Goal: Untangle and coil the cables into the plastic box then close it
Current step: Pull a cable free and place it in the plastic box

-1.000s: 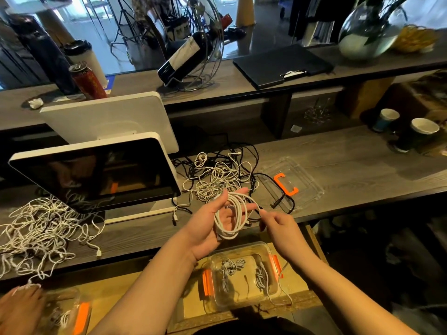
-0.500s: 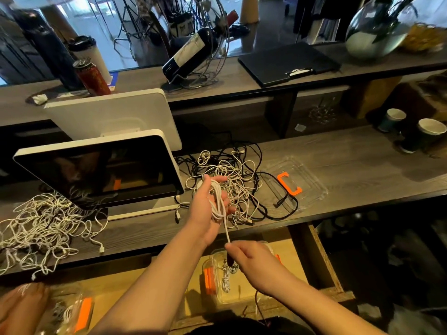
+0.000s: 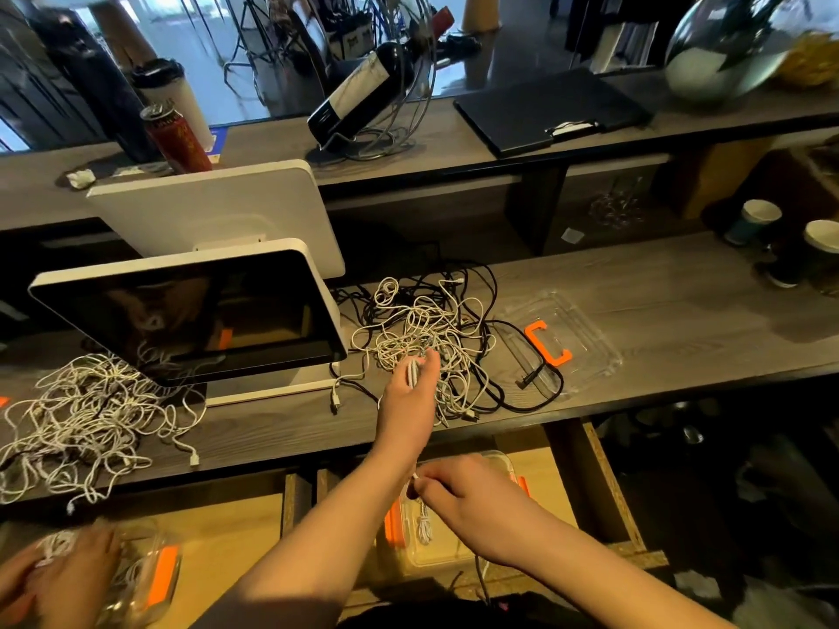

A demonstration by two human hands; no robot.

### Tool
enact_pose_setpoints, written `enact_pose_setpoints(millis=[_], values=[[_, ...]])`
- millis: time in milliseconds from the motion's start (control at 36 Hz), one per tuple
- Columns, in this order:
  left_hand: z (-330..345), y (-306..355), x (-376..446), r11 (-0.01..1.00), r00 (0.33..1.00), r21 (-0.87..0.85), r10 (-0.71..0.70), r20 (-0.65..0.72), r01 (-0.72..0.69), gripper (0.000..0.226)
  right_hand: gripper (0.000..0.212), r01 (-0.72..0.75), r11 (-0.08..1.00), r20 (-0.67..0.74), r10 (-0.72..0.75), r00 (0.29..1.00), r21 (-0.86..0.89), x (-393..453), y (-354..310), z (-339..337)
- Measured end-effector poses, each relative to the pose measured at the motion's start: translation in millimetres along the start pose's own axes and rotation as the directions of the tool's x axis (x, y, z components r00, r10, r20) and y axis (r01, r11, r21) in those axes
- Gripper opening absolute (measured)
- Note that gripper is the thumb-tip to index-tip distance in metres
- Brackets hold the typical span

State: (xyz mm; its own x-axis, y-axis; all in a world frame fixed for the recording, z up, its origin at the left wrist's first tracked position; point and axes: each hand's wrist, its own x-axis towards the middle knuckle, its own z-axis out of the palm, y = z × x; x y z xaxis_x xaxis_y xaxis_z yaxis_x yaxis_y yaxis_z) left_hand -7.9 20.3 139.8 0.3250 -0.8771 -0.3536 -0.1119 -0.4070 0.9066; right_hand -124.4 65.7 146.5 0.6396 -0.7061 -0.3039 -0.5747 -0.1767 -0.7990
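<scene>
Coiling is the step in hand, judging from how one white cable (image 3: 414, 481) runs taut between the two hands. Nearest, the right hand (image 3: 472, 506) hovers over the open plastic box (image 3: 499, 460) on the lower shelf, its fingers (image 3: 431, 488) curled and pinching the free end of the cable just above the box. Inside the box at least one small white coil (image 3: 424, 526) already lies, and an orange latch (image 3: 394, 524) shows on its left wall. Farther out, the left hand (image 3: 411, 388) is raised over the tabletop (image 3: 681, 301) with its fingers wrapped round a tight bundle of the same cable's loops (image 3: 412, 372). Just behind that hand sits the tangle of white and black cables (image 3: 431, 338), still knotted together, and beside it to the right lies the clear lid (image 3: 576, 329) with its orange clip (image 3: 547, 343), well apart from the box. A second white heap (image 3: 86, 415) lies far left, below a tilted screen (image 3: 190, 315).

Next, I judge, the tail wants winding round the bundle so it holds, then lowering into the box beside the coil there. Much cable remains, so fetching the lid comes far later
</scene>
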Motion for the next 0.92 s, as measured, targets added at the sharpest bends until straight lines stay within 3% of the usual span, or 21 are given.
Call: enact_pose_setpoints(millis=[83, 139, 250, 306, 444, 528, 667, 778, 833, 917], values=[[-5.1, -4.9, 5.8, 0.991, 0.989, 0.121, -0.078, 0.127, 0.063, 0.069, 0.018, 0.031, 0.99, -0.118, -0.015, 0.993, 0.136, -1.4, 5.4, -8.7], [-4.0, -2.9, 4.4, 0.984, 0.954, 0.111, -0.164, 0.25, 0.14, 0.082, 0.017, 0.057, 0.985, -0.175, -0.027, 0.984, 0.165, -1.7, 9.9, -17.8], [1.7, -3.1, 0.6, 0.939, 0.817, 0.091, -0.334, 0.47, 0.332, 0.063, 0.011, 0.113, 0.983, -0.198, -0.083, 0.977, 0.142, 1.2, 21.3, -36.9], [5.1, -7.0, -0.7, 0.917, 0.745, 0.074, -0.364, 0.558, 0.393, 0.073, 0.008, 0.113, 0.983, -0.251, -0.074, 0.965, 0.143, 2.6, 25.9, -47.6], [15.1, -3.0, -5.0, 0.819, 0.581, -0.004, -0.404, 0.706, 0.573, 0.078, 0.03, 0.108, 0.981, -0.337, -0.048, 0.94, 0.162, 5.7, 41.9, -78.8], [21.5, 0.2, -6.2, 0.806, 0.489, -0.007, -0.352, 0.798, 0.591, 0.079, 0.032, 0.087, 0.967, -0.295, -0.013, 0.955, 0.239, 6.9, 54.6, -92.1], [28.9, 8.2, -7.2, 0.837, 0.391, 0.034, -0.291, 0.873, 0.547, 0.092, 0.019, 0.128, 0.921, -0.271, -0.026, 0.962, 0.367, 2.6, 69.4, -116.8], [33.1, 14.6, -11.7, 0.888, 0.357, 0.062, -0.246, 0.901, 0.456, 0.068, 0.011, 0.164, 0.929, -0.256, -0.078, 0.964, 0.333, 1.7, 83.0, -130.2], [36.9, 16.3, -14.1, 0.892, 0.367, 0.04, -0.225, 0.903, 0.449, 0.052, 0.007, 0.165, 0.924, -0.233, -0.086, 0.969, 0.346, 1.3, 89.0, -133.6], [44.7, 15.4, -16.3, 0.878, 0.417, -0.025, -0.202, 0.886, 0.478, 0.046, 0.004, 0.174, 0.92, -0.23, -0.096, 0.968, 0.351, 0.1, 96.3, -136.9]])
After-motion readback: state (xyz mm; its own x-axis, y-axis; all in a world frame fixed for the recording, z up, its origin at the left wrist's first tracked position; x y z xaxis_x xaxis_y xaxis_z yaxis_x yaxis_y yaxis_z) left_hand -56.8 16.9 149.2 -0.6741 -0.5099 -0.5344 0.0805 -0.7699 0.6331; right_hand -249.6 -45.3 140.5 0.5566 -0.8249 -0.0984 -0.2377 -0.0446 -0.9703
